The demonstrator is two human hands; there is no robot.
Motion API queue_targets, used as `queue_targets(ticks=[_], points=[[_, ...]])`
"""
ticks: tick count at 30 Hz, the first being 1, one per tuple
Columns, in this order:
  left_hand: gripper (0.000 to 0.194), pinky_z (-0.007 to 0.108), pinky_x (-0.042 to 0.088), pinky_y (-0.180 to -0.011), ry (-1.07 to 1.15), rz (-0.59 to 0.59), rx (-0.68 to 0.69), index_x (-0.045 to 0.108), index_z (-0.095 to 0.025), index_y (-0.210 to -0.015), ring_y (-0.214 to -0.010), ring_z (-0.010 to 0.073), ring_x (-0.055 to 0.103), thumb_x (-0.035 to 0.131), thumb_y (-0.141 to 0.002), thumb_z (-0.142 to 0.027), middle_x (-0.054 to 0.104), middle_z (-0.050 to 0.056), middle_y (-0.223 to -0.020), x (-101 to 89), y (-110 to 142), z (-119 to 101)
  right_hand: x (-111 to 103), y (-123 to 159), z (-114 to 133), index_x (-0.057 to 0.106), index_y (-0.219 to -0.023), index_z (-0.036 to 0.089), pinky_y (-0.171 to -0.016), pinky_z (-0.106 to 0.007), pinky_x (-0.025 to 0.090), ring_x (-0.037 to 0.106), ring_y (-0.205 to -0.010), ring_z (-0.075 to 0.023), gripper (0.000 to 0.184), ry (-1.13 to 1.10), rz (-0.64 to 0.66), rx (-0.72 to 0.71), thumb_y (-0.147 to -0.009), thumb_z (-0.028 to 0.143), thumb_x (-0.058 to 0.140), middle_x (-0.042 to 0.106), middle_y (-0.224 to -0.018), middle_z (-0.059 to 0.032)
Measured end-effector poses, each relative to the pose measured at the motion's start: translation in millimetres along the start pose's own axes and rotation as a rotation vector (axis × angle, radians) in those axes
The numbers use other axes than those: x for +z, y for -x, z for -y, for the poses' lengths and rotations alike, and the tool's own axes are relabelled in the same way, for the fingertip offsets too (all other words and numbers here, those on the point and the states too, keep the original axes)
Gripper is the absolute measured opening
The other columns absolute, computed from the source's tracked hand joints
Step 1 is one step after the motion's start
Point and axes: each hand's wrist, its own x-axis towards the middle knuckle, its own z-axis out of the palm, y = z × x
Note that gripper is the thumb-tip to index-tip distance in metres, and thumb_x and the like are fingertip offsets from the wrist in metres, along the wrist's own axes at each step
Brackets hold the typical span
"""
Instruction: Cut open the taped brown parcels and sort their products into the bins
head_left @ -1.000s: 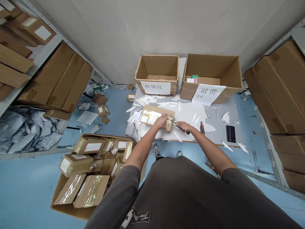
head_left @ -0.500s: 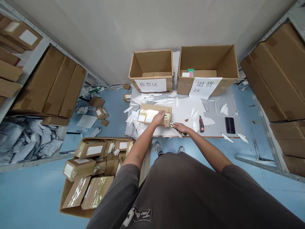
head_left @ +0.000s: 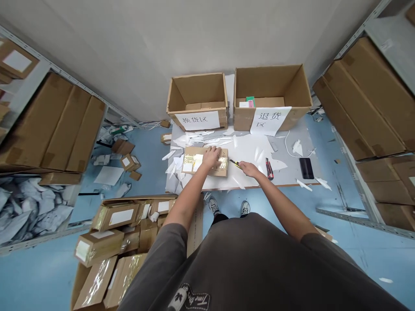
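Note:
On the worktable lies a small taped cardboard carton (head_left: 200,152) with a white label and printed marks at its right end. My left hand (head_left: 210,158) rests on its top, fingers spread towards the far edge. My right hand (head_left: 249,169) is closed around a yellow-and-black utility knife (head_left: 235,163). The knife points left, its tip just off the carton's right end. Right of that hand lies a red-and-black utility knife (head_left: 269,169). White paper scraps (head_left: 177,166) are strewn to the carton's left and behind it.
Two open cartons with paper signs, a left one (head_left: 196,120) and a right one (head_left: 243,119), stand at the table's back. A phone (head_left: 306,168) lies at the right with a white cable. A large box (head_left: 78,283) of taped parcels stands lower left. Loaded shelves flank both sides.
The knife in my right hand has come away from the carton's right end and tilted upward. My left hand's fingers have spread towards the carton's far edge. The camera view has shifted.

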Motion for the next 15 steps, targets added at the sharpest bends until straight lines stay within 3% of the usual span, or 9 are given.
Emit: queue_targets(ticks=[3, 6, 10, 15], points=[[0.088, 0.052, 0.037, -0.126, -0.013, 0.052, 0.031, 0.047, -0.022, -0.155, -0.158, 0.0410, 0.033, 0.086, -0.077, -0.032, 0.044, 0.018, -0.166, 6.0, -14.8, -0.9, -0.7, -2.1, 8.7, 0.068, -0.124, 0.026, -0.089, -0.030, 0.046, 0.069, -0.103, -0.0248, 0.036, 0.127, -0.069, -0.008, -0.111, 0.050, 0.044, 0.077, -0.115, -0.0069], [0.085, 0.055, 0.034, -0.127, -0.031, 0.036, 0.042, 0.045, -0.018, -0.158, -0.161, 0.0434, 0.026, 0.080, -0.081, -0.029, 0.036, 0.022, -0.171, 17.4, -19.3, 1.1, 0.8, -1.6, 12.6, 0.066, -0.133, 0.026, -0.089, -0.031, 0.045, 0.068, -0.110, -0.0260, 0.035, 0.227, -0.103, -0.009, -0.110, 0.047, 0.048, 0.073, -0.127, -0.0097], [0.073, 0.061, 0.029, -0.129, -0.012, -0.017, 0.098, 0.045, -0.013, -0.159, -0.163, 0.0437, 0.023, 0.067, -0.093, -0.033, 0.033, 0.026, -0.171, 32.5, -12.8, 9.8, 0.6, -4.4, 13.4, 0.066, -0.135, 0.026, -0.088, -0.030, 0.045, 0.067, -0.109, -0.0252, 0.036, 0.308, -0.133, -0.074, -0.110, 0.047, 0.051, 0.072, -0.126, -0.0104], [0.062, 0.056, 0.023, -0.133, 0.061, -0.081, 0.131, 0.047, -0.008, -0.158, -0.164, 0.0369, 0.026, 0.054, -0.102, -0.035, 0.041, 0.026, -0.168, 49.0, 0.1, 18.3, 0.3, -12.1, 10.7, 0.066, -0.136, 0.026, -0.090, -0.031, 0.046, 0.065, -0.112, -0.0255, 0.036, 0.370, -0.137, -0.131, -0.109, 0.046, 0.053, 0.071, -0.122, -0.0099]])
